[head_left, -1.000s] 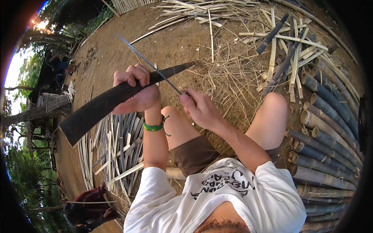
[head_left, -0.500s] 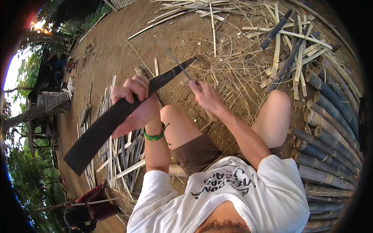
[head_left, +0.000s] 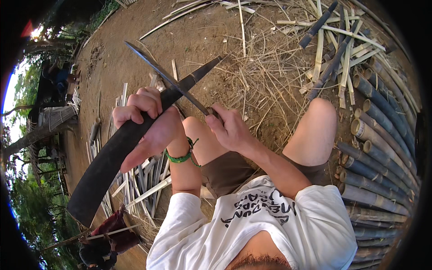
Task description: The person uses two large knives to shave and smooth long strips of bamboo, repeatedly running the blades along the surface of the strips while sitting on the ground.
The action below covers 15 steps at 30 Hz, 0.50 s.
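Observation:
My left hand is closed around a long dark bamboo piece. The piece slants from its wide end at the lower left to a narrow tip at the upper right. In my right hand is a knife, gripped by its handle with the blade pointing up and left. The blade crosses the bamboo just beyond my left fingers; whether it touches or passes above cannot be made out. Most of the handle is hidden by my fingers. A green cord bracelet circles my left wrist.
Pale split strips lie beside my left leg. Shavings cover the dirt ahead, with more strips at the far right. Cut bamboo poles are stacked along my right. Another person is at the lower left.
My right hand has moved left and down, bringing the blade from near the bamboo's narrow tip to beside my left fingers. The bamboo's wide end has dropped slightly.

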Available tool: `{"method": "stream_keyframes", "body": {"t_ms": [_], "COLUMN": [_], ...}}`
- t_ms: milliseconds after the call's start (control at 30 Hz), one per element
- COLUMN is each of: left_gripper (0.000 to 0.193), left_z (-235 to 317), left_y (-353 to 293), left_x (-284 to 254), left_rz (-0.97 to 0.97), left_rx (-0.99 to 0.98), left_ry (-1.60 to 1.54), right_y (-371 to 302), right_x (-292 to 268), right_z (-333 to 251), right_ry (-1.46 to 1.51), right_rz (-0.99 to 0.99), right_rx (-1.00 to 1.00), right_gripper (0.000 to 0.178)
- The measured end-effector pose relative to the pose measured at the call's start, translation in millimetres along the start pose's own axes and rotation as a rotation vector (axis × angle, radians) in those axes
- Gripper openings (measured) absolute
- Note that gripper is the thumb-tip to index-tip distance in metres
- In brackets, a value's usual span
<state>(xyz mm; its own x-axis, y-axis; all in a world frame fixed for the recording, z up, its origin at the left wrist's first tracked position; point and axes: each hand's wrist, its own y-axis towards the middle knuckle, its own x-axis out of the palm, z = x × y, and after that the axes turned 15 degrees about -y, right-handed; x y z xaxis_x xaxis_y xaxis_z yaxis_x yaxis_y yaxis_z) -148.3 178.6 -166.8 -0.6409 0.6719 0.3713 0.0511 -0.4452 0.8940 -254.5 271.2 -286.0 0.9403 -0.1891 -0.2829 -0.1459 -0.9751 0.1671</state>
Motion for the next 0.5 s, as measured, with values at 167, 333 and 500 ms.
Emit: {"method": "stream_keyframes", "body": {"t_ms": [167, 333, 500], "left_gripper": [0.087, 0.089, 0.087], "left_z": [-2, -7, -7], "left_y": [-3, 2, 6], "left_x": [1, -4, -2], "left_rz": [0.004, 0.033, 0.144], "left_rx": [0.028, 0.065, 0.133], "left_ry": [-0.003, 0.064, 0.142], "right_y": [11, -5, 9], "right_x": [5, 5, 7], "right_z": [31, 8, 38], "right_ry": [0.054, -0.092, 0.096], "right_rz": [-0.046, 0.108, -0.026], "right_rx": [0.283, -0.147, 0.34], "right_gripper": [0.057, 0.051, 0.056]}}
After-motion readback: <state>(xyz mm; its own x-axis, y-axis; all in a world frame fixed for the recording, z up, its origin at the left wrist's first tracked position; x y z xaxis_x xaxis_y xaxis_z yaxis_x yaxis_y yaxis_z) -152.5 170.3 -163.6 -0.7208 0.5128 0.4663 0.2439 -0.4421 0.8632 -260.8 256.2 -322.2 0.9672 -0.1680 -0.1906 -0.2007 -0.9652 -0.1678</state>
